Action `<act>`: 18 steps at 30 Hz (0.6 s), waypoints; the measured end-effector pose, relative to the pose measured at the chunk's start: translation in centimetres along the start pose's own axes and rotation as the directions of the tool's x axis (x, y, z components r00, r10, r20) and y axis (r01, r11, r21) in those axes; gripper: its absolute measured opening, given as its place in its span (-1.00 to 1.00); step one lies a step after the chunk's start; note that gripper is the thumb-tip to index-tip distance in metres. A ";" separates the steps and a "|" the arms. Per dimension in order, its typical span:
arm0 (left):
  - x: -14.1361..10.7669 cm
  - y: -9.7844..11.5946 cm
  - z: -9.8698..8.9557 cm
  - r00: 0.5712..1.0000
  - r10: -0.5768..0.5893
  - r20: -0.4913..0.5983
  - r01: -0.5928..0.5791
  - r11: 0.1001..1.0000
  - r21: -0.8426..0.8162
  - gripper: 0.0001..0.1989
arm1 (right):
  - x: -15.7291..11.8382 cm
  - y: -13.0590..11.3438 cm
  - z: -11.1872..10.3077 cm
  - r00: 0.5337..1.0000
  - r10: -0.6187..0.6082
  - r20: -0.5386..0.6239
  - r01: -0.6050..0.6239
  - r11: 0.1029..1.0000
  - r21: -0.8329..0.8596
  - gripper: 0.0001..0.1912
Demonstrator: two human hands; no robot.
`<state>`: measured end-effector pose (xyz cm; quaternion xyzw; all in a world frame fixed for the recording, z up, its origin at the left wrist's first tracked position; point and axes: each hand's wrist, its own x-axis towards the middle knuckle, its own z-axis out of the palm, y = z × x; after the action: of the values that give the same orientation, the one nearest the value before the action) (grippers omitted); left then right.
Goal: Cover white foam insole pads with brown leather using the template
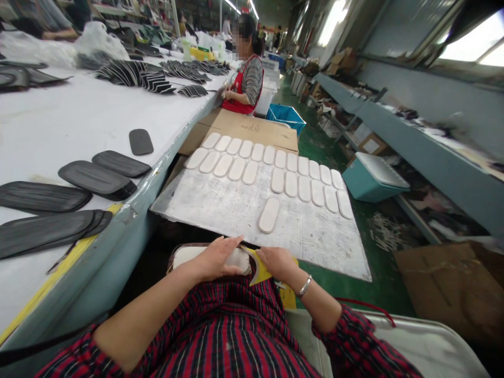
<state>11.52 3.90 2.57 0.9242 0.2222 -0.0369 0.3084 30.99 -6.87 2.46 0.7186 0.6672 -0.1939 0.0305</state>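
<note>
In my lap lies a stack of white oval pads [185, 255], their layered edges showing at the right end. My left hand [216, 260] lies across this stack, thumb along the near side and fingers along the far side. A yellow piece with a curved edge [262, 272] sits beside the stack's right end. Closed on that yellow piece is my right hand [279, 262], a bracelet on its wrist; its fingertips are partly hidden. Just beyond my hands, a single white oval pad [269, 214] rests on a grey board [220, 202].
Two rows of white pads [237, 169] line the board's far part. Black oval pieces [94, 177] lie on the white table [47, 121] at left. A person in a red apron [246, 86] works ahead. A teal box [374, 178] and a carton [452, 283] stand right.
</note>
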 end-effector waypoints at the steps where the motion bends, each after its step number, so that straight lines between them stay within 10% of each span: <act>1: -0.1 0.0 0.0 1.000 0.023 0.012 -0.023 1.000 -0.017 -0.12 | -0.3 -0.5 0.5 0.999 0.035 -0.029 -0.036 0.999 -0.010 -0.52; 6: 0.1 0.7 1.3 0.999 0.023 -0.022 -0.020 0.992 0.121 0.20 | -0.5 -2.4 2.0 0.988 0.127 -0.089 -0.129 0.991 -0.018 -0.56; 18: 0.8 0.6 1.9 0.996 -0.021 -0.090 0.034 0.989 0.144 0.14 | 0.2 -2.8 2.4 0.962 0.256 -0.095 -0.258 0.966 -0.011 -0.54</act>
<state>12.61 2.64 1.25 0.9417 0.2452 -0.0161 0.2297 27.74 -7.09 0.73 0.8069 0.5712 -0.1468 0.0326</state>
